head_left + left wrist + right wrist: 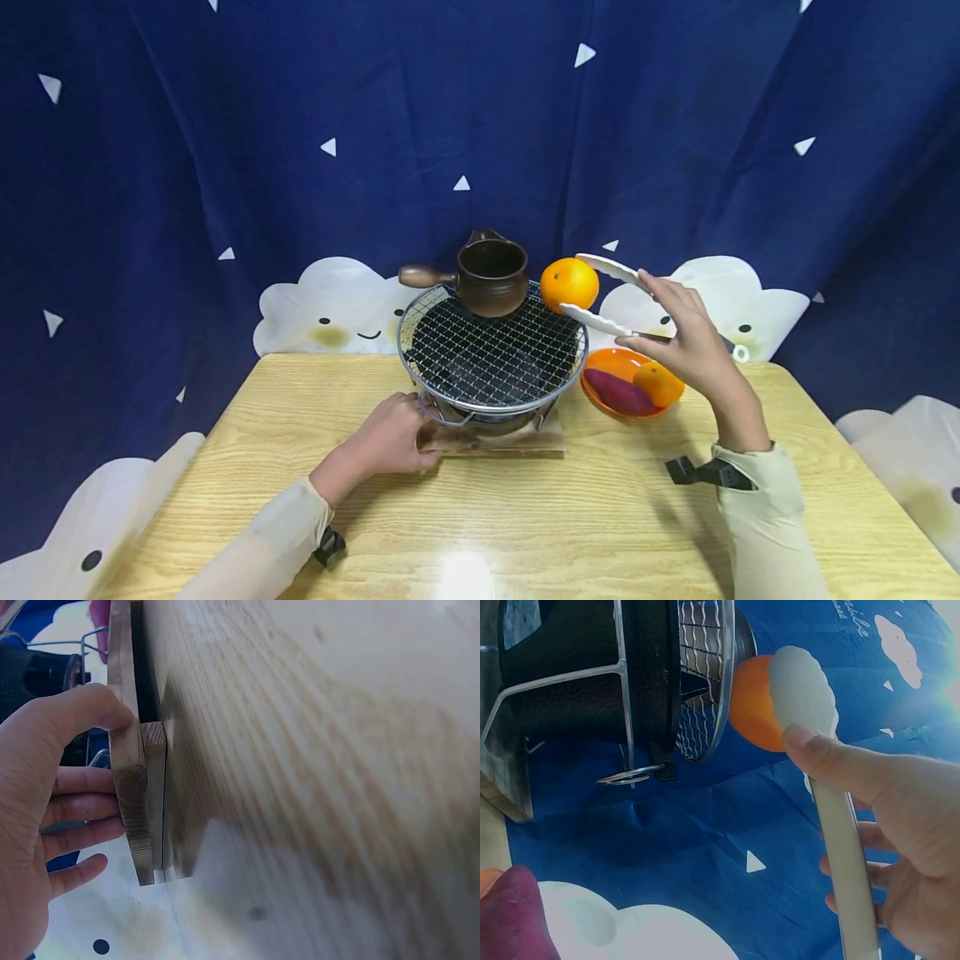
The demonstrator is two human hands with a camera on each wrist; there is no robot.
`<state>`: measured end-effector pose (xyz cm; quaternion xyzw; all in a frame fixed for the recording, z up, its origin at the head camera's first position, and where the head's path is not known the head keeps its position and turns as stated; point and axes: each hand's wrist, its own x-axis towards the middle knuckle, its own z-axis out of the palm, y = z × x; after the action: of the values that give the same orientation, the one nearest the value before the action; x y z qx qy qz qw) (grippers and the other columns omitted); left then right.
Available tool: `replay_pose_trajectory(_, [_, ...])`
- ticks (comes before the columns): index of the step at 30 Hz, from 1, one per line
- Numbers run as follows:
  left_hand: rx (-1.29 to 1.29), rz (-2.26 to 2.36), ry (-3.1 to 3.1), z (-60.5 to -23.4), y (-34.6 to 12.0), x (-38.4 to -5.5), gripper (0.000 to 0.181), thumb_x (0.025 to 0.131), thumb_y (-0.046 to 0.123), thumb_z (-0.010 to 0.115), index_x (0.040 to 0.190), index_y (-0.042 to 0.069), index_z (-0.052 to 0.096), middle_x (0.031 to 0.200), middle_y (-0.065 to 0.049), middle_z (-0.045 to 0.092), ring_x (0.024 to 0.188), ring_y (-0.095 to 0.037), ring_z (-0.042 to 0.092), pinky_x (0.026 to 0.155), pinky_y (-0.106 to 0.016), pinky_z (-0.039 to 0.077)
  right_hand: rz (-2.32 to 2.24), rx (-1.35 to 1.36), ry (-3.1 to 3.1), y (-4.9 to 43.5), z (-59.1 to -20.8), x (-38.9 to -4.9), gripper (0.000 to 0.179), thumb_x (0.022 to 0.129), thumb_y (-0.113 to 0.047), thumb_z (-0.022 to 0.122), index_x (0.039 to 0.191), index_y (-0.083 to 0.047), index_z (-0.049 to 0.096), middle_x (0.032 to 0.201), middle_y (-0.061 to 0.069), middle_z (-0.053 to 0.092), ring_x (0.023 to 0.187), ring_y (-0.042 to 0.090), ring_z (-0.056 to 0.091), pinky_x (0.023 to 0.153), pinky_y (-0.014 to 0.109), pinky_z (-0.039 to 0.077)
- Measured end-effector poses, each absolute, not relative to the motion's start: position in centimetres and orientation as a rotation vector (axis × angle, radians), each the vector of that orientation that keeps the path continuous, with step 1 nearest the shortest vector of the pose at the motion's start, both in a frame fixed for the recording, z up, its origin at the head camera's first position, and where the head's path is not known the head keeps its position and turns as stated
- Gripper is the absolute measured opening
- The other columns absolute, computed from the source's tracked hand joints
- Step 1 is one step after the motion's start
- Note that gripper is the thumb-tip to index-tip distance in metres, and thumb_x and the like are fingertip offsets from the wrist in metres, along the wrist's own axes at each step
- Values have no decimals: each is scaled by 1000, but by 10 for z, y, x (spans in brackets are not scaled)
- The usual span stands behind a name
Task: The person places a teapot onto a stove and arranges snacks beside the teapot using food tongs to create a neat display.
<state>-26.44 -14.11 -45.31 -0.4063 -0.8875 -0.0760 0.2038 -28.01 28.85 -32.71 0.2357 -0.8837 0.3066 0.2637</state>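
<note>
My right hand (pixel 693 337) grips a pair of tongs (pixel 844 862) with white scalloped tips. Between those tips sits an orange (pixel 568 284), at the right rim of the round wire grill (pixel 495 358). This grill tops a small black stove (pixel 570 690) on a wooden board (pixel 502 442). My left hand (pixel 390 435) holds the board's left end, thumb on its front edge and the other fingers behind. Toward the back of the grill stands a dark brown pot (pixel 491 287) with a wooden side handle.
An orange bowl (pixel 611 360), right of the stove, holds a purple sweet potato (pixel 618 393) and another orange (pixel 658 383). Wire loops stick out from the stove's sides. Behind the wooden table (pixel 585 517) hangs a dark blue curtain (pixel 480 108) with white clouds and triangles.
</note>
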Motion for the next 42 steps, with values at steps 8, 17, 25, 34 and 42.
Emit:
replay_pose_trajectory(8, [-1135, -200, -2457, -452, -141, -264, 46, 68, 42, 84, 108, 21, 74, 104, 4, 75, 87, -19, 70, 74, -35, 53, 840, 693, -2410, 287, -331, -285, 98, 70, -2, 90, 155, -10, 42, 144, 25, 53, 131, 43, 41, 105, 69, 35])
replay_pose_trajectory(17, [-1129, -204, -2479, -451, -140, -263, 54, 69, 44, 84, 117, 23, 72, 113, 1, 74, 89, -19, 70, 76, -36, 54, 843, 721, -2409, 285, -338, -291, 95, 70, -3, 91, 153, -7, 44, 144, 24, 54, 125, 39, 47, 101, 58, 37])
replay_pose_trajectory(25, [-1120, -205, -2491, -451, -140, -262, 55, 69, 44, 84, 118, 22, 72, 112, 2, 75, 89, -19, 70, 77, -36, 55, 878, 735, -2430, 284, -342, -292, 95, 70, -2, 90, 154, -7, 43, 145, 25, 53, 123, 38, 48, 99, 59, 39])
replay_pose_trajectory(34, [-1116, -224, -2486, -451, -140, -262, 55, 69, 43, 84, 118, 22, 72, 110, 2, 74, 88, -18, 69, 76, -36, 54, 896, 760, -2448, 283, -344, -294, 95, 71, -4, 90, 153, -5, 43, 145, 26, 52, 124, 39, 46, 98, 58, 38])
replay_pose_trajectory(42, [-1113, -218, -2485, -452, -140, -262, 55, 69, 43, 84, 117, 21, 72, 113, 2, 74, 90, -19, 70, 76, -36, 54, 876, 765, -2490, 285, -340, -290, 91, 74, -8, 89, 153, -4, 44, 144, 23, 54, 115, 36, 51, 100, 30, 40])
